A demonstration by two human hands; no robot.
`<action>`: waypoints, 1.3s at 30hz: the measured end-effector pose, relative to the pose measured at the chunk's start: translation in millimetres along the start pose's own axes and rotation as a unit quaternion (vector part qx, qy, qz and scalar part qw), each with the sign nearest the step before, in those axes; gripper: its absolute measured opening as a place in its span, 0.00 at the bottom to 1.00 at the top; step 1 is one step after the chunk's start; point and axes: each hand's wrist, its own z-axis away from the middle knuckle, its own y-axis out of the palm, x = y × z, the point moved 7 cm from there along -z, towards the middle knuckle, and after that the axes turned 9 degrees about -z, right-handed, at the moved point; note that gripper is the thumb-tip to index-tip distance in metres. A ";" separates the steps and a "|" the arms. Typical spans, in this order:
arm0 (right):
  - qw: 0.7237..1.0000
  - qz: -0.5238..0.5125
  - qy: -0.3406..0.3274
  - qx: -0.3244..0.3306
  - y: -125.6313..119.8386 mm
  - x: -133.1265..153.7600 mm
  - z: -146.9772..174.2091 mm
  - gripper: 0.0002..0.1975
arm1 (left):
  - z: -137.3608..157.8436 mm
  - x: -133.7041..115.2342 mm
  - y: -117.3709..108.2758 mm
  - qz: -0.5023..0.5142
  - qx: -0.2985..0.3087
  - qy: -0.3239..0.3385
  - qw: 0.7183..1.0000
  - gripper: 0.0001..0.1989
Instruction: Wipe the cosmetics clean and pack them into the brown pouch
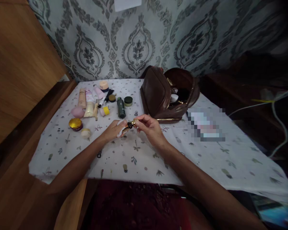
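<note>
My left hand [112, 131] is closed around a small black-and-gold cosmetic tube [130, 125] and a white cloth or pad [120, 128]. The fingers of my right hand [152, 130] pinch the tube's gold end, so both hands meet over the table. The exact kind of cosmetic is too small to tell. Just behind my left hand stands a dark green bottle [121, 108], with a dark-lidded jar [128, 101] beside it. An open brown leather bag [156, 92] sits behind my right hand, a white-topped item [174, 98] showing inside.
Several cosmetics lie at the left: a gold-lidded jar [75, 124], a small cream jar [85, 133], a pink sponge [77, 112], a yellow-capped container [105, 111] and tubes. Right of the bag is a blurred-out object [206, 124]. A patterned cloth [144, 166] covers the table; a white cable [276, 118] hangs at right.
</note>
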 end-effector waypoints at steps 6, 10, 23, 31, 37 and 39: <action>1.000 -0.012 -0.012 0.001 -1.3 -1.8 -1.5 0.16 | -3.4 17.6 -11.4 0.048 -0.109 -0.055 0.991 0.35; 1.000 0.010 -0.019 -0.004 -1.0 -5.0 0.0 0.16 | -3.1 17.8 -18.2 0.100 -0.183 -0.072 0.975 0.33; 0.998 0.050 -0.011 0.038 8.5 -12.8 6.7 0.14 | 4.5 -19.0 4.9 -0.042 0.101 0.081 0.991 0.32; 0.996 0.071 -0.040 0.048 10.9 -11.7 8.4 0.13 | 0.5 -11.3 8.6 -0.086 0.055 0.040 0.994 0.34; 0.995 0.057 -0.032 0.078 14.6 -12.1 9.8 0.15 | -0.6 -1.9 5.2 -0.044 0.013 -0.018 0.999 0.36; 0.995 0.058 -0.029 0.080 15.8 -11.9 11.0 0.15 | -2.2 0.1 -3.3 -0.061 -0.040 -0.024 0.997 0.35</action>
